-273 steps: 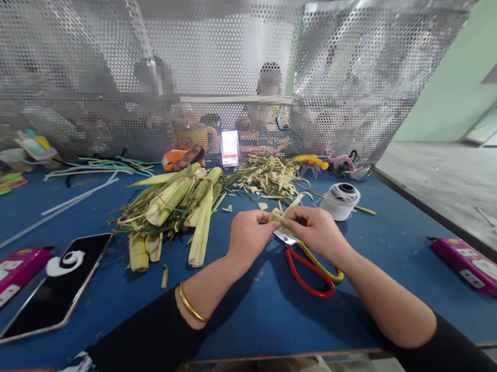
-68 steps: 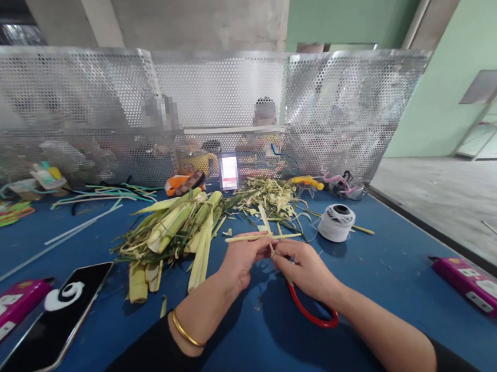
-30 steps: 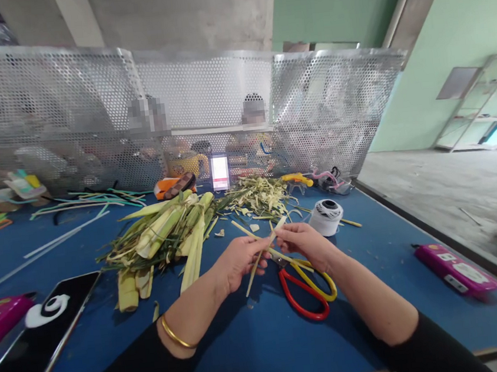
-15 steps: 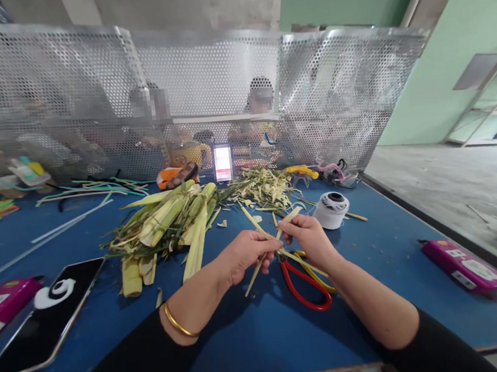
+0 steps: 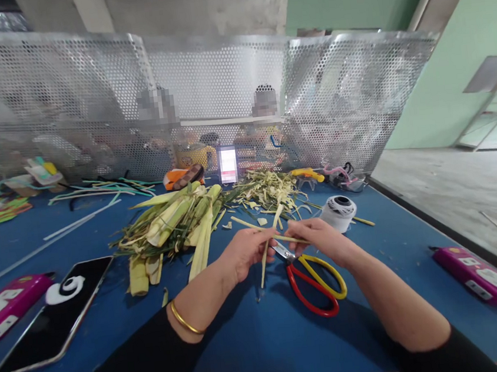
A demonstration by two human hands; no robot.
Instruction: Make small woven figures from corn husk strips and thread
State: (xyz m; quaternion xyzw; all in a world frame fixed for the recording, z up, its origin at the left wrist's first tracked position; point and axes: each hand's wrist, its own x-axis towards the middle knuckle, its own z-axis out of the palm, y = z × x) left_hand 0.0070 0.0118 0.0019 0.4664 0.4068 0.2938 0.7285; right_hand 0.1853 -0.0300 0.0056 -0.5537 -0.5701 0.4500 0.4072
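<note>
Left hand (image 5: 249, 250): pinching crossed pale strips (image 5: 264, 262) where they meet | right hand (image 5: 318, 236): at one strip's end, grip cannot be told | scissors (image 5: 288, 256): below, between the hands | handling: best pin the crossing firmly, bend gently lest strips split

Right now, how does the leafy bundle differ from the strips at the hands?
The bundle lies on the table, while the left hand pinches the strips, one reaching the right hand.
The bundle is a bulky, tangled heap; the strips are few, slim and crossed.
The bundle mixes broad pieces with dark green blades; the strips look pale throughout.
Both share a yellowish-green tint.
</note>
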